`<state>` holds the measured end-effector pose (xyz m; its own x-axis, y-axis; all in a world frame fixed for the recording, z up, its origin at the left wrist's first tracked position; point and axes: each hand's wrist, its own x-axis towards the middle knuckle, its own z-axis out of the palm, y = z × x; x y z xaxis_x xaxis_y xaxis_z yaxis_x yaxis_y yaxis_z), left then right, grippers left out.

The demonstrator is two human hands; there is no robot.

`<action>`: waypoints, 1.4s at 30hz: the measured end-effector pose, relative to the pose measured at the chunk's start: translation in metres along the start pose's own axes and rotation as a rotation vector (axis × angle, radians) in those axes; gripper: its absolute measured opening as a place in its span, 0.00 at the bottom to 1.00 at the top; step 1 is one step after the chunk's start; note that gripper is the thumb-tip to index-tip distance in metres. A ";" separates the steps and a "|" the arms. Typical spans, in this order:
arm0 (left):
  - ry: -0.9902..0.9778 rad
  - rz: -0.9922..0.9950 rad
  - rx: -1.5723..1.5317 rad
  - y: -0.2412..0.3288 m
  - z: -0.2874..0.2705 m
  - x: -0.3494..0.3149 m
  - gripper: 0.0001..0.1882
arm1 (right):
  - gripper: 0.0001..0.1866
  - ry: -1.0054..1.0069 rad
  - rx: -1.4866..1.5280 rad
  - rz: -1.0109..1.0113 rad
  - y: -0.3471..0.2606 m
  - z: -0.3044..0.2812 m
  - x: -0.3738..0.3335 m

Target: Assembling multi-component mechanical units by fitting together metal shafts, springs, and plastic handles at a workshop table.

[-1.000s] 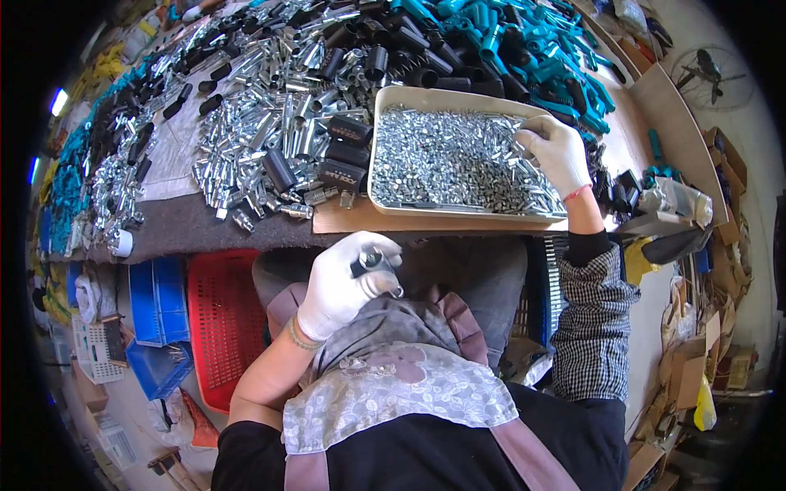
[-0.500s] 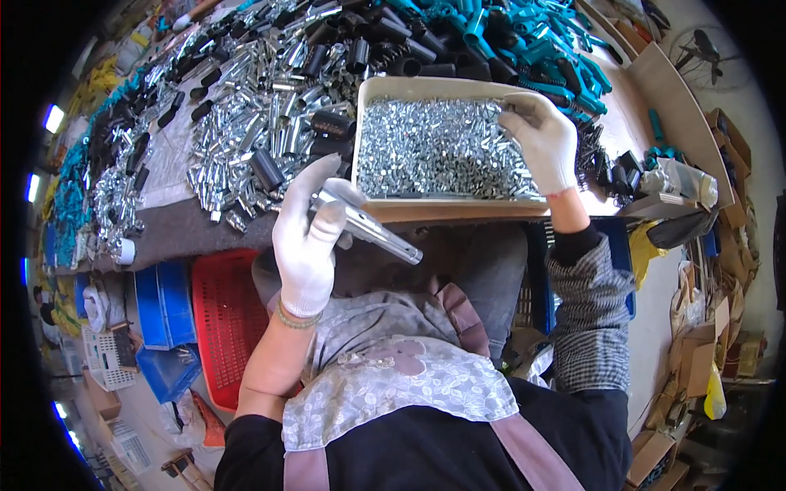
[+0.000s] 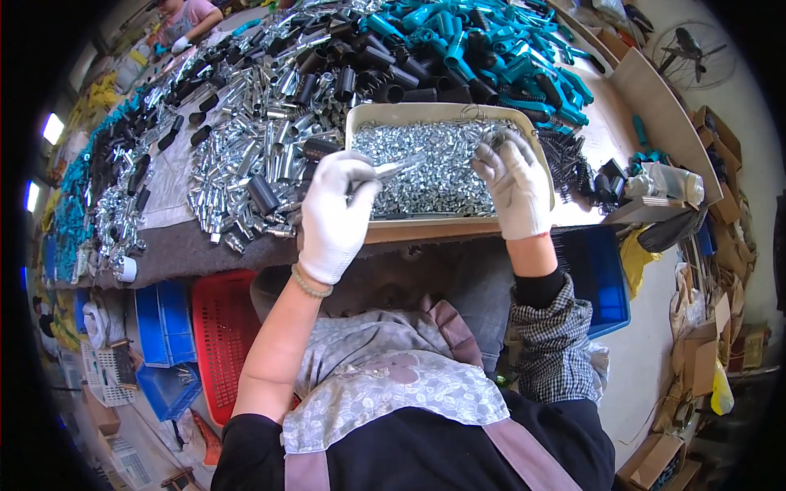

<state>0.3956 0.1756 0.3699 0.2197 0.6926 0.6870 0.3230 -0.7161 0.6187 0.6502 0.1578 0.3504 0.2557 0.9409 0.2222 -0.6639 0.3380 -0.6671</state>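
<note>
My left hand (image 3: 334, 214), in a white glove, grips a silver metal tube (image 3: 401, 165) with its end pointing right over the tray. Below the tube lies a cream tray (image 3: 536, 135) holding many small shiny metal pieces (image 3: 426, 190). My right hand (image 3: 521, 188), also gloved in white, is raised over the tray's right side. Its fingers are curled and pinched together; whatever lies between them is too small to make out. A gap separates the tube's end from the right fingertips.
Left of the tray, loose metal tubes (image 3: 225, 184) cover the bench, with black sleeves (image 3: 385, 61) behind. Teal handles (image 3: 524, 61) are heaped at the back right. Under the bench stand a red basket (image 3: 217, 327) and blue bins (image 3: 164, 323). Another person (image 3: 184, 24) works at the far left.
My left hand has lifted the tube and swung its end from pointing down toward my lap to pointing over the tray. My right hand has come slightly left and nearer to me.
</note>
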 end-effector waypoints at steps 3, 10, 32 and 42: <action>-0.151 0.118 0.205 -0.014 0.008 0.002 0.07 | 0.17 -0.013 0.078 0.013 0.002 0.005 -0.012; -0.168 0.056 0.035 0.030 0.001 0.016 0.23 | 0.18 -0.012 0.157 0.061 0.006 0.027 -0.043; -1.169 -0.748 -0.869 0.053 0.000 -0.031 0.19 | 0.18 -0.509 -0.150 0.511 -0.001 0.046 -0.039; -0.736 -0.818 -0.754 0.045 -0.007 -0.046 0.14 | 0.08 -0.121 -1.732 -0.629 -0.008 -0.006 -0.010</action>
<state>0.3933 0.1112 0.3686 0.7278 0.6566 -0.1977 0.0673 0.2185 0.9735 0.6572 0.1456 0.3493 0.0526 0.7232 0.6886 0.8950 0.2717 -0.3537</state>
